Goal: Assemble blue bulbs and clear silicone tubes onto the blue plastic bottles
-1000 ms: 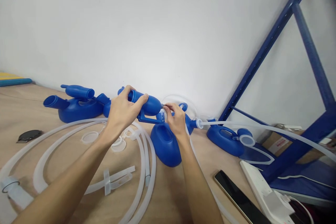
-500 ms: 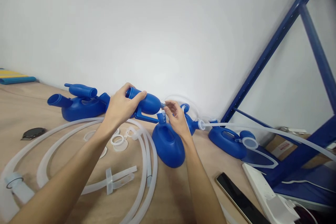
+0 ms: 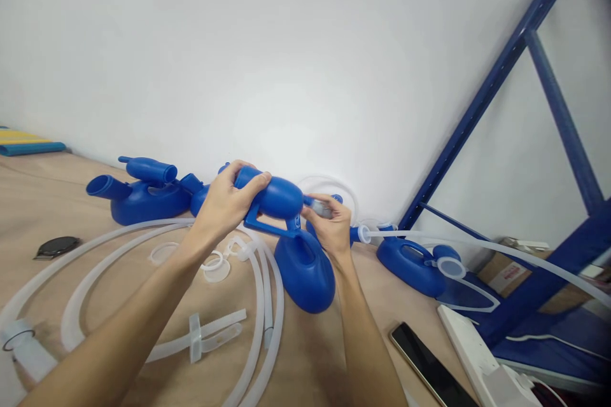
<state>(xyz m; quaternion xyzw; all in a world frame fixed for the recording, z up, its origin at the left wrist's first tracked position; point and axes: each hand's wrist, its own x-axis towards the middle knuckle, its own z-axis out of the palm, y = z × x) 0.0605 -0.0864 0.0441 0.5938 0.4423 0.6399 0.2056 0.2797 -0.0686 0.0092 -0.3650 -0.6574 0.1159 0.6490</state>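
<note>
My left hand is wrapped round a blue plastic funnel-shaped cup with a side handle, tilted so that its narrow tip points right. At that tip, my right hand is closed on a small translucent piece, partly hidden by the fingers; whether it sits on the tip I cannot tell. Just below both hands, a blue urinal bottle stands on the table, its neck partly behind the cup's handle. Another bottle behind my right hand is mostly covered.
More blue bottles stand at left and right. Coiled translucent tubing, white rings and a clear clip lie in front. A phone, power strip and blue metal frame are at right.
The blue cup and my right hand have shifted slightly right and down. The translucent piece in my right fingers now shows more clearly by the cup's tip. The view has moved a little.
</note>
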